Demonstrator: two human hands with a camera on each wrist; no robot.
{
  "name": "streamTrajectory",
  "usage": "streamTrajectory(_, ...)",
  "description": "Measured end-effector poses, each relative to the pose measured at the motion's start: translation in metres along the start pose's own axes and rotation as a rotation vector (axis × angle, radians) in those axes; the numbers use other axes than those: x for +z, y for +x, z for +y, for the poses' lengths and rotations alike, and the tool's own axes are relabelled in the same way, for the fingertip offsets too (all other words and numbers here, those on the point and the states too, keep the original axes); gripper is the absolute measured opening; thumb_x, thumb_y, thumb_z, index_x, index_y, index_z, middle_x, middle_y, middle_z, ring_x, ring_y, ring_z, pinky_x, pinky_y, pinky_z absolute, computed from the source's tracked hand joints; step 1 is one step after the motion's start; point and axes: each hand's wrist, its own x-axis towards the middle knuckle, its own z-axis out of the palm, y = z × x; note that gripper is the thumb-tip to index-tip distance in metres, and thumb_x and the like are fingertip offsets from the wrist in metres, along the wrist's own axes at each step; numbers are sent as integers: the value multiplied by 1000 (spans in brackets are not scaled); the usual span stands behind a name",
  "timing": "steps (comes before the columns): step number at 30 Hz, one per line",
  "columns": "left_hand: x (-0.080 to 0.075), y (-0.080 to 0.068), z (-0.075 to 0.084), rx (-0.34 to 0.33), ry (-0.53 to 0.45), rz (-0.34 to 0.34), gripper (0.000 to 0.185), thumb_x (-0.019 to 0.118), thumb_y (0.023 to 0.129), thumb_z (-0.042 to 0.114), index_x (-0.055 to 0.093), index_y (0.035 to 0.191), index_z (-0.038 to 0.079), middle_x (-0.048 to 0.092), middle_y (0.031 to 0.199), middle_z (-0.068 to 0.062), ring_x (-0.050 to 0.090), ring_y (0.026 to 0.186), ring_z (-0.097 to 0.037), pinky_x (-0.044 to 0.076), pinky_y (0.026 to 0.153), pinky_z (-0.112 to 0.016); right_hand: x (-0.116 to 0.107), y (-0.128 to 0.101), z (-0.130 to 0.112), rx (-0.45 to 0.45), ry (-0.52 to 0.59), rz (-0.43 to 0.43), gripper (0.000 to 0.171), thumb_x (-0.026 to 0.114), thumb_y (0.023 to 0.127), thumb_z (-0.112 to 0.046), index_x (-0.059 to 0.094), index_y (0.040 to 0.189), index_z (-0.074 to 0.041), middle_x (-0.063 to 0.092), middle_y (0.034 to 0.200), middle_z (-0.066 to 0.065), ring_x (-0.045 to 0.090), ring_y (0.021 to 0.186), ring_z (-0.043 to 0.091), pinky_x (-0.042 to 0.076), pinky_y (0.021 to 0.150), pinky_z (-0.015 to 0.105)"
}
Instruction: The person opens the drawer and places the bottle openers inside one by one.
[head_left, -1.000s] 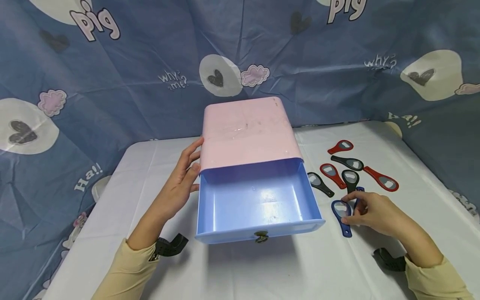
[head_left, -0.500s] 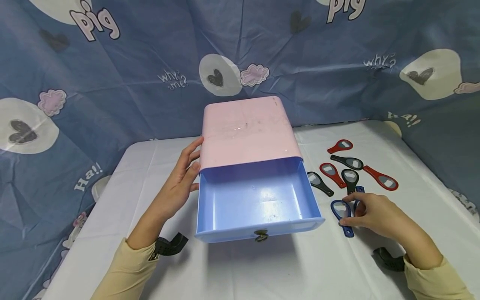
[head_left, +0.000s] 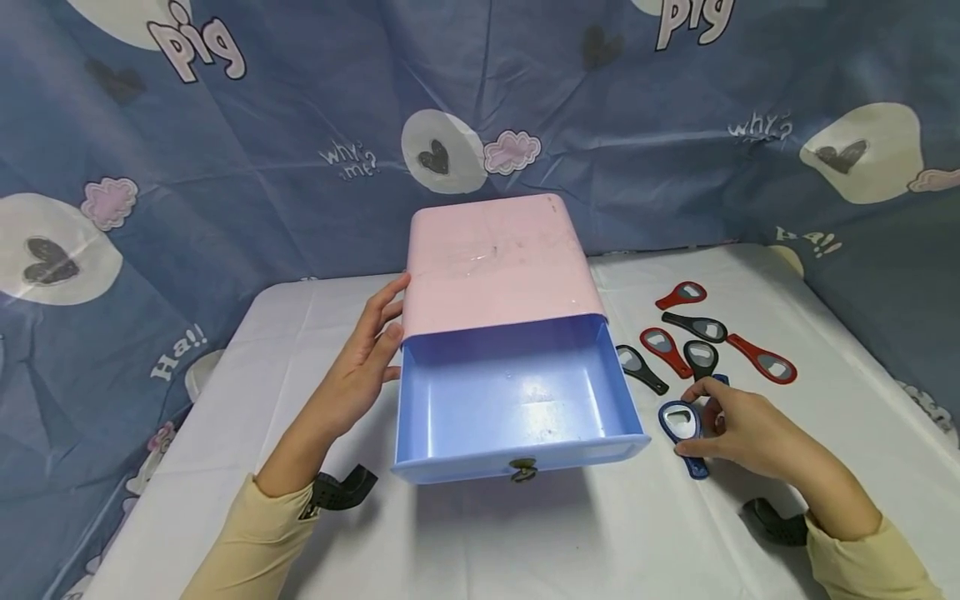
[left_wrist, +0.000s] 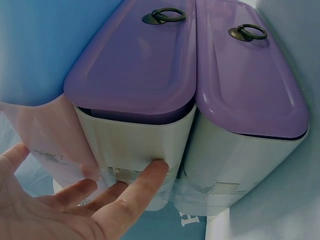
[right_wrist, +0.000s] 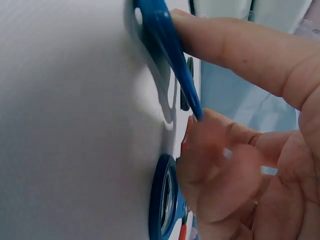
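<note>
My right hand (head_left: 750,429) pinches a blue bottle opener (head_left: 680,422) between thumb and fingers, to the right of the drawer. In the right wrist view this bottle opener (right_wrist: 170,50) is tilted, partly raised off the white cloth. A second blue bottle opener (right_wrist: 159,200) lies beside it, mostly hidden by the hand in the head view. My left hand (head_left: 356,375) rests against the left side of a pink drawer box (head_left: 498,258), fingers extended. Its light blue drawer (head_left: 450,472) is pulled out, with a metal ring pull at the front and nothing inside.
Red bottle openers (head_left: 762,359) and black bottle openers (head_left: 641,369) lie scattered right of the box. In the left wrist view, purple drawer fronts (left_wrist: 135,65) with ring pulls sit below the blue one. A printed blue curtain (head_left: 300,125) hangs behind the white-covered table (head_left: 510,550).
The blue bottle opener has tilted in my right hand's fingers, and its lens end has shifted slightly left. My left hand and the drawer box stay where they were.
</note>
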Motion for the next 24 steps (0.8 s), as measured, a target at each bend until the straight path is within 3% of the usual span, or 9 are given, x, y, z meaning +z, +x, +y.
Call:
streamTrajectory(10, -1, -1, 0, -11, 8, 2, 55, 35, 119, 32, 19, 170, 45, 32, 170, -13, 49, 148, -47, 59, 97, -70, -1, -3, -3, -34, 76, -17, 57, 90, 88, -31, 59, 130, -9, 63, 78, -6, 54, 66, 6, 42, 59, 24)
streamTrajectory(17, -1, 0, 0, -12, 12, -1, 56, 36, 118, 33, 20, 170, 47, 32, 171, -12, 50, 148, -47, 58, 98, -70, -12, -7, -3, -16, 228, -46, 53, 82, 97, -17, 55, 140, -4, 65, 84, 2, 70, 70, 12, 59, 63, 27)
streamTrajectory(24, -2, -1, -1, -22, 5, 1, 56, 37, 118, 34, 20, 170, 48, 31, 171, -11, 50, 149, -45, 58, 99, -69, -40, -12, -14, -38, 273, 40, 55, 81, 98, -13, 54, 145, -5, 64, 89, 7, 72, 71, 15, 64, 65, 30)
